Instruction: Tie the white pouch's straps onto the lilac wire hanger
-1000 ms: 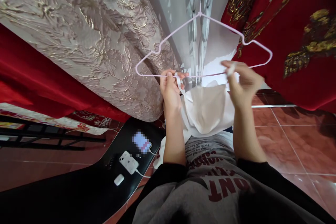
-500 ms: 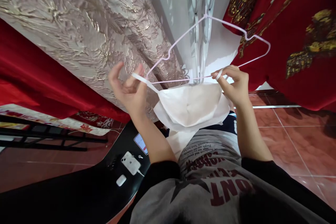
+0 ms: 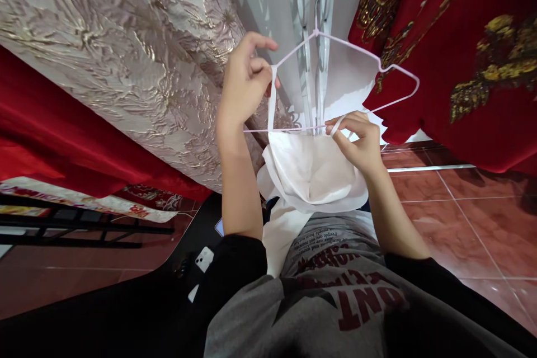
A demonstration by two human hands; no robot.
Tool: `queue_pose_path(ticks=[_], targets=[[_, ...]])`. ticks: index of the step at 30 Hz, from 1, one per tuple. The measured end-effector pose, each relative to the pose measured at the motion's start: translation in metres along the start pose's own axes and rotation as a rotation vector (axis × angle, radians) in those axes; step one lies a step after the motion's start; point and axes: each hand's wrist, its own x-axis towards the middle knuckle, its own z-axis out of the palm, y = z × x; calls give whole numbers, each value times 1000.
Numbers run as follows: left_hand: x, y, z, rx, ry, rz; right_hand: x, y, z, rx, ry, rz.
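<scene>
Wearing an "ONT" shirt, the person handles white straps.

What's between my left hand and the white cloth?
In the head view, a white strap runs from your left hand to the cloth; the hanger crosses near its lower end.

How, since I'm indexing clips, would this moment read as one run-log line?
left hand: at one strap, beside pink hanger | right hand: at hanger's lower bar, second strap against fingers | white cloth: below lower bar
</scene>
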Motion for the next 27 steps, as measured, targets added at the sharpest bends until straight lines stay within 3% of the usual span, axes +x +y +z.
queue_pose_path(ticks=[4,6,7,9,12,14,15,16,19,23,25,27], targets=[[12,-8,-3,-24,-64,-177,-2,1,2,-20,-31,0],[9,-14,-8,46,-49,-160,-3,2,3,-22,-43,-4],[3,-19,-11,71,14,-121,-4,3,3,-21,-50,-6],[-17,-34,-12,66,228,0,-4,5,3,-18,-55,-13],[-55,-68,3,-119,695,134,-5,7,5,-16,-38,-36],[-77,-88,24,-293,931,79,-5,5,8,-19,-32,-47],[-84,-94,37,-414,929,-31,-6,4,10,-21,-35,-51],[-89,-98,48,-516,846,-117,-7,3,11,-21,-45,-59],[-92,-95,71,-659,651,-159,-12,7,8,31,3,-78],[-88,-79,68,-690,670,-79,-14,36,-24,129,415,18],[-88,-76,63,-675,664,-111,-7,54,-47,126,478,110],[-90,-75,61,-659,665,-137,5,65,-68,116,451,152]])
